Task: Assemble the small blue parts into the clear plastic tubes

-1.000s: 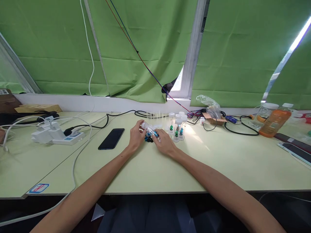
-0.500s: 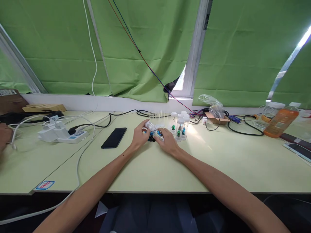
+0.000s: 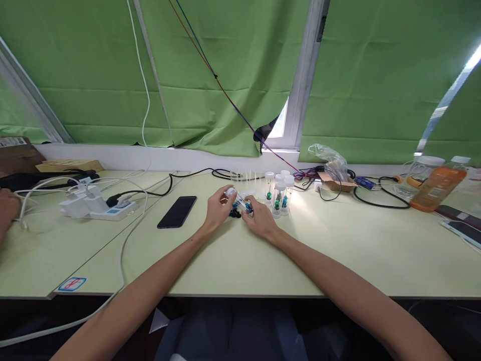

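Over the middle of the table, a clear tube with a white cap is held slanting between both hands. My left hand grips its capped upper end between thumb and fingers. The fingers of my right hand are closed around the lower end, where a small blue piece shows; whether that lies inside the tube I cannot tell. Small black and blue pieces lie on the table below the tube. Just right of my hands stand several white-capped clear tubes with green or blue pieces inside.
A black phone lies left of my hands. Farther left are a white power strip with cables and another person's hand. Rows of thin clear tubes stand behind my hands. An orange bottle stands at the right.
The tube stays between both hands, tilted slightly differently. My right fingers have shifted a little, and the blue piece at the lower end shows more clearly. The view has moved slightly.
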{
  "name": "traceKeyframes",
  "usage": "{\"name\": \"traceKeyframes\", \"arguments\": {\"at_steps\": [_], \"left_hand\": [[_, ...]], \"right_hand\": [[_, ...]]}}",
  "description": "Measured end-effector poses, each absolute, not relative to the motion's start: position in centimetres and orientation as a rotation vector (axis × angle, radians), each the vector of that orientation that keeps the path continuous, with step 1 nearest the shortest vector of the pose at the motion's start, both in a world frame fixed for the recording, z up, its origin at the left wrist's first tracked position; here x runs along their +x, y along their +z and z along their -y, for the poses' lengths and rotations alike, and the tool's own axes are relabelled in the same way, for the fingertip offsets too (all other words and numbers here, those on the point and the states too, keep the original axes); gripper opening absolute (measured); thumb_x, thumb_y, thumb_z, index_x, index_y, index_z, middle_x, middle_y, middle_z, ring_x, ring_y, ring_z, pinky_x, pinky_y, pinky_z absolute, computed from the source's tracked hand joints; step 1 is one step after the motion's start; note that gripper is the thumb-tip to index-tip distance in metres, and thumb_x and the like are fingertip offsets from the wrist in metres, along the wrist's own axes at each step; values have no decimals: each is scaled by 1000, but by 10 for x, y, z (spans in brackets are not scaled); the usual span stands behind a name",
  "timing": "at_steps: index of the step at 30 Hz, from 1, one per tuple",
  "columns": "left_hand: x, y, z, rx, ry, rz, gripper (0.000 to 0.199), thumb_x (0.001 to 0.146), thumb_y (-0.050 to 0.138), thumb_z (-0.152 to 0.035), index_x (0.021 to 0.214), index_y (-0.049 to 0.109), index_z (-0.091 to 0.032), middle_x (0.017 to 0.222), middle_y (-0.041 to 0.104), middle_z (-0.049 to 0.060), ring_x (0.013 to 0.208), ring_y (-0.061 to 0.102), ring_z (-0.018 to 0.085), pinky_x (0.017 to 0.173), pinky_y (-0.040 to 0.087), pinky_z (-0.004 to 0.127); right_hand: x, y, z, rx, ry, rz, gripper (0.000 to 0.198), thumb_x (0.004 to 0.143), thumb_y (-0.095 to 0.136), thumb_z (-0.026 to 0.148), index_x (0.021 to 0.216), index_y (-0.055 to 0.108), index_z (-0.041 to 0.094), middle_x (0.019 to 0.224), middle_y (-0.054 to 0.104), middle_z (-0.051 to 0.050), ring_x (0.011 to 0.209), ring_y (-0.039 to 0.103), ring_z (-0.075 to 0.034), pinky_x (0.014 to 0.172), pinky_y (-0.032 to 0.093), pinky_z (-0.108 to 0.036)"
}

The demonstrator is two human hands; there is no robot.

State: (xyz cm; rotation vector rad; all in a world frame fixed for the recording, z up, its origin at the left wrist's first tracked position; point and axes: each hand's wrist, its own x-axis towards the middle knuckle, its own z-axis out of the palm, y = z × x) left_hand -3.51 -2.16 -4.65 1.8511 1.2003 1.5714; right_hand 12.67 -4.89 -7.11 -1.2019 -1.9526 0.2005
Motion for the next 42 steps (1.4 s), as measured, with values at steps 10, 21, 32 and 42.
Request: {"name": "traceKeyframes", "arguments": {"at_steps": [10,21,32,42], "left_hand": [[-37,-47,19,1731,1519,-1164,52,73,69,-52,108,70,-13,96,72,10,79,66,20,64,53,28],[-32,-48,20,1742,1482,-1033,55,78,63,-55,115,66,-14,60,57,-1,50,50,12,55,45,27],[-30,-49,23,1628,1503,-975,58,77,68,-55,116,66,-11,66,58,1,53,48,10,55,42,25],[-30,-48,24,1609,1524,-949,57,77,69,-54,114,68,-11,66,57,1,53,47,10,50,39,24]], "right_hand": [[128,-73,47,-1195,193,1986,34,87,49,29,119,48,20,84,65,-4,69,58,-19,63,39,-27],[129,-74,47,-1190,211,1950,31,87,49,31,116,48,21,81,64,-2,67,57,-18,63,38,-27],[129,-75,46,-1193,240,1944,30,86,50,30,115,48,21,76,62,-1,65,55,-17,62,36,-26],[128,-74,46,-1183,238,1956,30,86,51,29,114,48,21,76,62,-1,66,56,-18,63,38,-27]]}}
